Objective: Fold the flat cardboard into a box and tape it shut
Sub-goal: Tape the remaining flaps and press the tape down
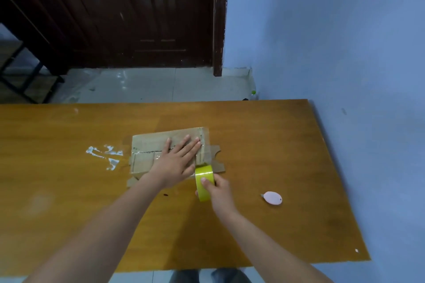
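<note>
A low, folded brown cardboard box lies on the wooden table near its middle, with flaps sticking out at its right and front-left. My left hand lies flat on top of the box, fingers spread, pressing it down. My right hand grips a yellow tape roll standing on edge at the box's front right corner. A clear strip of tape runs from the roll up over the box's right end.
A small pink oval cutter lies on the table to the right of my right hand. White tape residue marks the table left of the box. The table's right edge meets a blue wall; a dark door stands beyond.
</note>
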Motion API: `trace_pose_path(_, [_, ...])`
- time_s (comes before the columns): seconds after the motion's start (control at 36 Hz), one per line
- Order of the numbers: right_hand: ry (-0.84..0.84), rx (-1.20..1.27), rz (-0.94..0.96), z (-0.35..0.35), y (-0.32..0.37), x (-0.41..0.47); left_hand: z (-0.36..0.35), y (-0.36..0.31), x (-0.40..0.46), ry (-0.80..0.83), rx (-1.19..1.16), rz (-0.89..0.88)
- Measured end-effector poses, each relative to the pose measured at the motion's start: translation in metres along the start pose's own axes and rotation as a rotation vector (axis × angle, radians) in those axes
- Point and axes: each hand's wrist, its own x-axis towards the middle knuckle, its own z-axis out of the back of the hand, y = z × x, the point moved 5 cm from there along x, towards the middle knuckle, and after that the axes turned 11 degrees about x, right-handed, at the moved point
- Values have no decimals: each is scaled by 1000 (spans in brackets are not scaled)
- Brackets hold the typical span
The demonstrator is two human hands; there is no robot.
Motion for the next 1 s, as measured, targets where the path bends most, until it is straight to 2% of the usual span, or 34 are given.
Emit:
trace_pose_path(0.17, [7,-88,18,3,-5,4,-3,1,1,-9,18,15])
trace_pose_path(0.47, [-64,-96,-152,8,-34,23,1,-2,-2,-13,-1,34])
trace_pose_path(0.58, [-72,-244,-158,5,-38,33,6,-1,1,-3,-27,39])
trace_pose_path(0.67, [-66,-267,-214,13,-46,31,8,0,0,-2,-35,38])
trace_pose_path(0.86, [-127,-641,-131,20,-47,26,16,-2,1,50,-46,56])
trace_pose_path(1.0, [-129,-760,-99,19,-48,18,28,-4,1,81,-83,67])
